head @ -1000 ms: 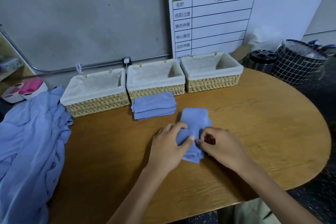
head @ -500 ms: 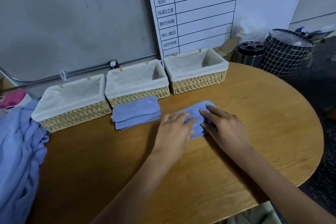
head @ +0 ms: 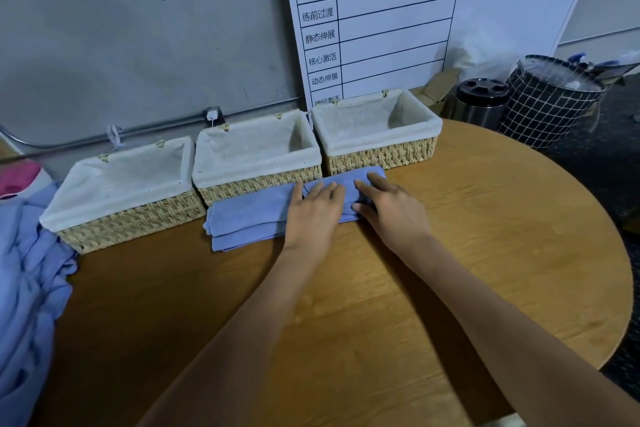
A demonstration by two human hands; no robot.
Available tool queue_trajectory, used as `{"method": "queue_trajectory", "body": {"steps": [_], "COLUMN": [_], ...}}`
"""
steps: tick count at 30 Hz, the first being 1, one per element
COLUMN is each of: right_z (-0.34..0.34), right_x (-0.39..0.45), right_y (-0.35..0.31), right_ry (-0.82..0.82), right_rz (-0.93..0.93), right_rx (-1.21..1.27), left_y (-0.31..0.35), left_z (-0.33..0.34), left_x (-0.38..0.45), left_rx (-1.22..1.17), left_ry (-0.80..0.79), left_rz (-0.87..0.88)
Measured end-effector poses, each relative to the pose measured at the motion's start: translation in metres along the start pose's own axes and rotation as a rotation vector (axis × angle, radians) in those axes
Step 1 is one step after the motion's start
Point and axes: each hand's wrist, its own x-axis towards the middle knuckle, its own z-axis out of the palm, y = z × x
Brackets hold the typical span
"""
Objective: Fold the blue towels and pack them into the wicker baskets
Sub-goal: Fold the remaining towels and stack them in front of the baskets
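Seemingly, from the head view, the step in hand is setting a freshly folded towel [head: 349, 189] beside the folded stack [head: 249, 218], against the fronts of the middle basket [head: 256, 180] and right basket [head: 381, 156] on the worktop [head: 485, 236]. To do it well, I would keep both palms flat and press evenly so the folds stay crisp, then lift from underneath into a basket. All three baskets, including the left basket [head: 128, 215], look unfilled.

Both forearms reach forward side by side. The left hand [head: 313, 215] lies flat, fingers straight, pressing the towel; the right hand [head: 389, 206] rests likewise, fingers extended, gripping nothing. Unfolded blue cloth [head: 27, 288] waits at the left edge.
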Motion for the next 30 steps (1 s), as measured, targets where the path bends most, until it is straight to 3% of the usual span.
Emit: {"method": "queue_trajectory", "body": {"steps": [10,15,18,20,23,25,30], "right_z": [0.016,0.001,-0.015,-0.023,-0.017,-0.006,0.024], "right_x": [-0.004,0.0,0.006,0.005,-0.005,-0.013,-0.034], "right_y": [0.002,-0.001,-0.012,-0.033,-0.086,-0.116,-0.213], "right_ry": [0.023,-0.012,0.042,0.142,0.213,0.153,-0.09], "right_rz": [-0.008,-0.042,-0.035,-0.076,-0.216,-0.289,-0.511], "right_rx": [-0.012,-0.14,-0.199,-0.174,-0.016,0.105,0.328], "left_y": [-0.003,-0.02,-0.05,-0.084,-0.154,-0.198,-0.3], "left_z": [0.01,-0.009,-0.035,-0.052,-0.068,-0.071,-0.086], "left_x": [0.0,-0.005,-0.02,-0.044,-0.104,-0.141,-0.245], "left_rx": [-0.156,-0.28,-0.405,-0.479,-0.421,-0.384,-0.301], "left_ry": [0.031,-0.036,0.076,0.18,0.154,0.135,0.193], "left_rz": [-0.04,0.045,0.06,-0.007,-0.158,-0.294,-0.82]}}
